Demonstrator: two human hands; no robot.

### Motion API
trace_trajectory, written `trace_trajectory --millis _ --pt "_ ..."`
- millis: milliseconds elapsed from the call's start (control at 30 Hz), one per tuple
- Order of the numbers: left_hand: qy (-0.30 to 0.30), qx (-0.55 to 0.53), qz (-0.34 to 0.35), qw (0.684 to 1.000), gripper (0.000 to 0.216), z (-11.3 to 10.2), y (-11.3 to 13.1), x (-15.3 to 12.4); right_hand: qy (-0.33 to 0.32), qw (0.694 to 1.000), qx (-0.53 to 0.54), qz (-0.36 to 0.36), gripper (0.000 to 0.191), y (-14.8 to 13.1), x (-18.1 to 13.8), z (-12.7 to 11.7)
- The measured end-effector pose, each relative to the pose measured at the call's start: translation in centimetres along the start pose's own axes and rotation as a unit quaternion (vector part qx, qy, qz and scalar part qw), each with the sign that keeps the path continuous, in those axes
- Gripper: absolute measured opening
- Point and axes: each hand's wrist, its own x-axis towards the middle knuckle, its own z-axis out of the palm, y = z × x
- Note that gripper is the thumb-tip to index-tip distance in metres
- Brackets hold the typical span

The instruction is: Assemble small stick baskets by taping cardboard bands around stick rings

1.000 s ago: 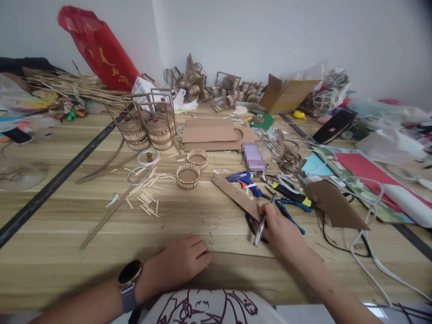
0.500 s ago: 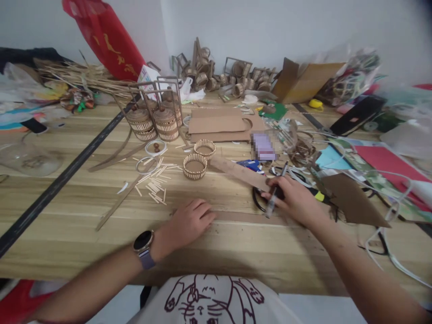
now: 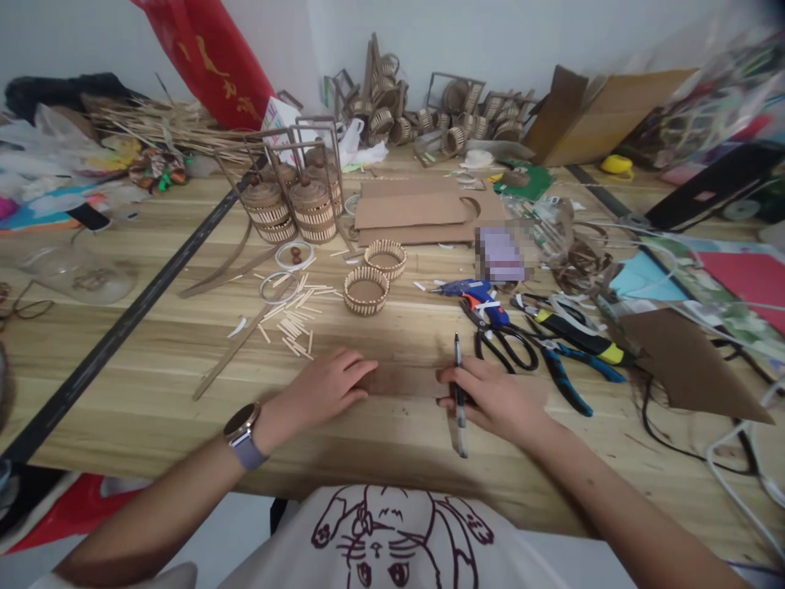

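My left hand [image 3: 325, 388], with a watch on the wrist, lies flat with fingers stretched out at the left end of a brown cardboard strip [image 3: 405, 381]. My right hand [image 3: 495, 398] grips a clear pen [image 3: 459, 401] with a dark tip that points away from me. Its fingers are at the strip's right part, and the palm hides some of it. Beyond the hands stand two small round stick-walled baskets, the nearer one [image 3: 366, 306] and the farther one [image 3: 386, 255]. Loose short sticks [image 3: 295, 331] are scattered left of them.
To the right lie a blue glue gun [image 3: 469, 290], black-handled scissors [image 3: 506, 348], blue-handled pliers [image 3: 565, 378] and a cardboard piece [image 3: 693, 360]. Cardboard sheets [image 3: 410, 204] lie farther back. Lidded baskets with tall handles [image 3: 311, 209] stand back left, beside a black strip [image 3: 141, 294].
My right hand has come left and nearer to me, still with the pen. The cardboard strip it held up at an angle is no longer raised. The view has shifted slightly.
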Motion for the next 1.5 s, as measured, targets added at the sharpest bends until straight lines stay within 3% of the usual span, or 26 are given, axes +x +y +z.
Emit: trace_trajectory --millis 167,333,500,667,900,1200,1500 --pt "-0.016 -0.057 -0.007 0.998 0.034 -0.2 0.2 -0.8 0.010 1.000 0.001 0.003 0.023 0.3 -1.1 0.0" --pt "-0.025 -0.151 -0.044 0.987 0.030 -0.9 -0.8 0.0 0.024 0.999 0.016 0.036 0.029 2.5 -2.7 -1.0" --pt "-0.040 -0.185 -0.068 0.980 0.028 -1.9 -1.4 0.9 0.091 0.994 0.014 0.062 0.026 4.4 -5.4 -1.6" --pt "-0.057 -0.207 -0.061 0.975 0.029 -2.2 -1.3 1.6 0.112 0.989 -0.004 0.094 0.016 4.3 -7.6 -1.1" --pt "-0.064 -0.131 -0.028 0.989 0.040 -1.3 -1.5 1.2 0.135 0.978 -0.012 0.157 0.020 2.5 -8.7 -0.1" --pt "-0.031 -0.058 -0.019 0.998 0.036 -0.4 -0.5 -2.7 0.096 0.987 0.012 0.127 0.016 2.3 -7.9 -0.3" --pt "-0.033 -0.037 -0.043 0.998 0.038 -0.8 -0.6 0.9 0.080 0.986 -0.056 0.138 0.021 5.1 -5.8 -1.6"
